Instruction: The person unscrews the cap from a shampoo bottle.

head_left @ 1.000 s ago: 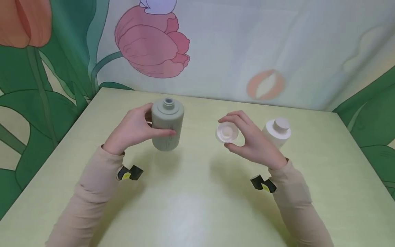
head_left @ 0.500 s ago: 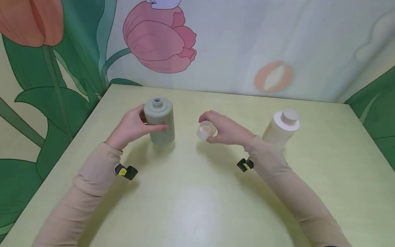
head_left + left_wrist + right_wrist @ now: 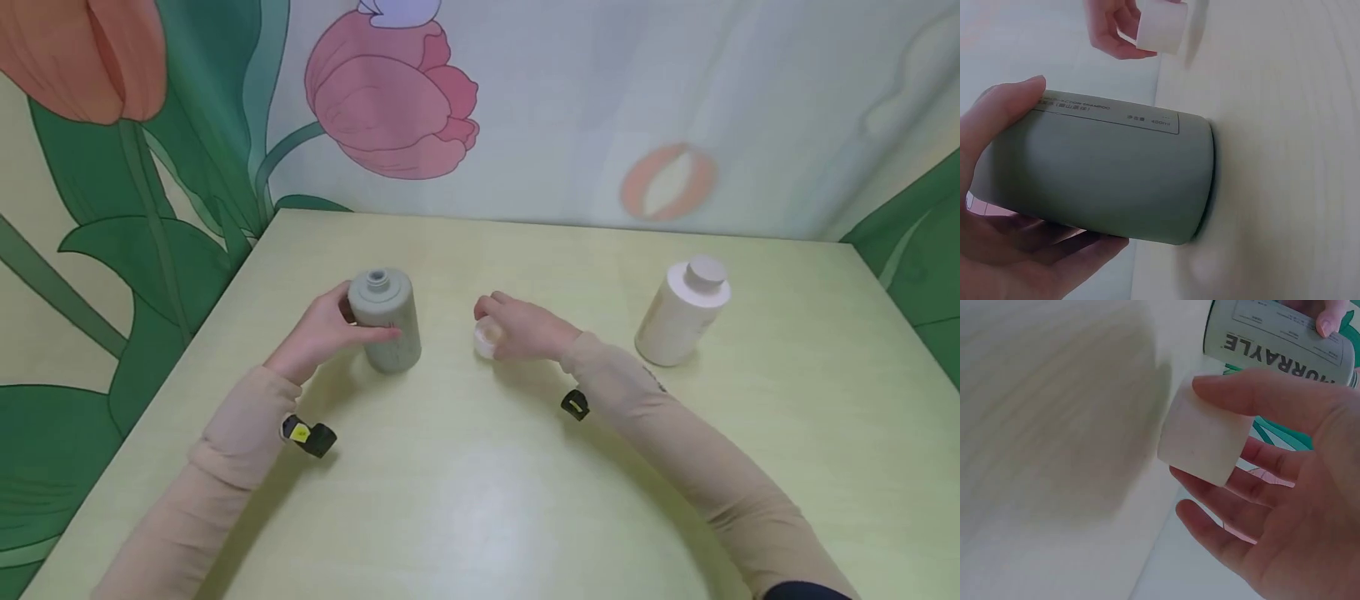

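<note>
Grasping a grey-green bottle in the left hand, laying the thumb across the near side and bracing the fingers against the far side. Holding it close to upright, bare neck uppermost, at the left of the table; being unable to tell contact from slight clearance between base and tabletop. Pinching a small white cap in the right hand, pressing with the thumb on one side and fingertips on the other, extending one finger clear of it. Locating the cap low over or on the table, between the grey-green bottle and a white bottle, apart from both. Finding the white bottle standing on the table at the right, with a round knob-like top, beyond the right forearm. Reading MURRAYLE in dark lettering, upside down in the right wrist view, on the grey-green bottle. Recording beige sleeves on both arms, with a black device at each wrist. Noting behind the table a pale backdrop, bearing a pink flower and, at the left, an orange tulip
</note>
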`<state>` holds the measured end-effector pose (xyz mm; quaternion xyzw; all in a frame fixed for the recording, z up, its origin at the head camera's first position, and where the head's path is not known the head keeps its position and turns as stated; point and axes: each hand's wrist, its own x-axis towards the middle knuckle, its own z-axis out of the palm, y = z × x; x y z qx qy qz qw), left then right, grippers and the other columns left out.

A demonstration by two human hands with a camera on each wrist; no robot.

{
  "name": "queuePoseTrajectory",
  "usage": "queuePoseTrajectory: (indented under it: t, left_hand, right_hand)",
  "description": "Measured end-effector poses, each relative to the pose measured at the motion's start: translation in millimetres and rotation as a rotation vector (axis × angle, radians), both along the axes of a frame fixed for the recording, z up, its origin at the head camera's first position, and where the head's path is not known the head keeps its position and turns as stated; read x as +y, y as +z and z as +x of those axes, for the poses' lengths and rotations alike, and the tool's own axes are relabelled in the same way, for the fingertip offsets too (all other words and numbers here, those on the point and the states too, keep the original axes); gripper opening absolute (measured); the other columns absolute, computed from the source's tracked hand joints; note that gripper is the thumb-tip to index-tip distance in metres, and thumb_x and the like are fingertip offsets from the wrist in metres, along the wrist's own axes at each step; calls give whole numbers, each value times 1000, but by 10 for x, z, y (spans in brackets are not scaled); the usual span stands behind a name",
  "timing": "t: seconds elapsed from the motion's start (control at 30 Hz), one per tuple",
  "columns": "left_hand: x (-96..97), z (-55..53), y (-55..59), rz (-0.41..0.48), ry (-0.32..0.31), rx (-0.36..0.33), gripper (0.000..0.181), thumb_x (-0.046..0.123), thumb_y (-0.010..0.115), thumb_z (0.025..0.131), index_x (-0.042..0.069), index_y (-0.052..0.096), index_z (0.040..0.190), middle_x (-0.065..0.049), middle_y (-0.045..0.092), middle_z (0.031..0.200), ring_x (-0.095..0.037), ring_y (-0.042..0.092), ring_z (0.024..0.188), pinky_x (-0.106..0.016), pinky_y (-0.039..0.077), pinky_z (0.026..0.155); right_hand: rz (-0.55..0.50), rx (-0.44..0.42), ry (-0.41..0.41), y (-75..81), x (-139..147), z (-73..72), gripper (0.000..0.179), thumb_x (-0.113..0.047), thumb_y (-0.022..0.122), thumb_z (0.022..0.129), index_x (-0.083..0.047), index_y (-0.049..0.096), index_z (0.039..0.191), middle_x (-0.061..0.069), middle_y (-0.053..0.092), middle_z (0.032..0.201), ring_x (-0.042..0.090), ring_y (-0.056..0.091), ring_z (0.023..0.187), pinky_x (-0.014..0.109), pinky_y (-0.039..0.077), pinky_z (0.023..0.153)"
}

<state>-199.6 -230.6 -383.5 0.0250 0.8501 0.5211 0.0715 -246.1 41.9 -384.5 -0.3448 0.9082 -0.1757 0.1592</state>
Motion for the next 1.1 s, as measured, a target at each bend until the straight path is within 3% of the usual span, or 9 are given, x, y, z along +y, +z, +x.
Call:
queuePoseTrajectory:
  t: [0.3,0.43,0.53,0.67,0.77,0.9,1.0,1.1]
  left_hand:
    - [34,38,-21,24,-39,-7,83,32,78,66,22,32,135,-2,43,134,-22,40,125,-44,29,105]
    - [73,40,27,-9,-71,-10,92,35,76,68,19,19,140,-5,34,140,-26,32,131,-48,23,107]
    - [87,108,176,-93,-53,41,106,40,75,67,22,3,142,-7,17,148,-28,18,137,-54,18,107]
    - [119,240,533,-189,-24,197,110,39,75,67,35,-6,140,2,4,151,-24,7,140,-61,16,103]
    - [232,299,796,-219,-80,280,106,37,75,68,41,-4,139,9,5,150,-19,7,140,-60,17,103]
    - [509,305,1007,-255,-204,300,104,44,74,67,46,-3,137,13,9,149,-16,10,139,-54,17,107]
    - [756,234,1027,-257,-288,325,101,48,73,66,50,-1,136,16,12,148,-12,13,138,-48,19,109]
    - [1038,110,903,-239,-351,353,98,50,71,67,48,2,137,17,13,147,-8,15,137,-41,19,110]
  right_hand:
    - [49,6,8,-95,53,50,43,-11,63,77,-14,43,115,-1,46,107,18,52,93,30,43,83]
    - [70,42,-2,-70,93,80,50,-11,63,77,-15,40,122,0,46,112,19,52,92,32,44,82]
    - [77,100,5,8,140,128,60,-17,64,79,-17,34,131,2,44,122,21,52,97,37,42,89]
    - [34,234,9,231,300,212,62,-27,63,81,-15,33,134,6,43,129,23,51,107,43,38,95]
    - [-31,367,-25,438,514,277,55,-28,62,82,-12,39,129,10,44,128,27,49,110,47,37,94]
    - [-80,513,-126,690,846,367,49,-25,63,81,-11,44,125,15,40,131,34,43,116,51,33,93]
    - [-86,536,-219,843,1066,418,49,-24,62,81,-11,44,125,15,35,134,35,39,119,53,29,95]
    - [-113,488,-303,925,1251,423,50,-24,61,83,-10,42,127,14,31,138,36,35,122,55,25,98]
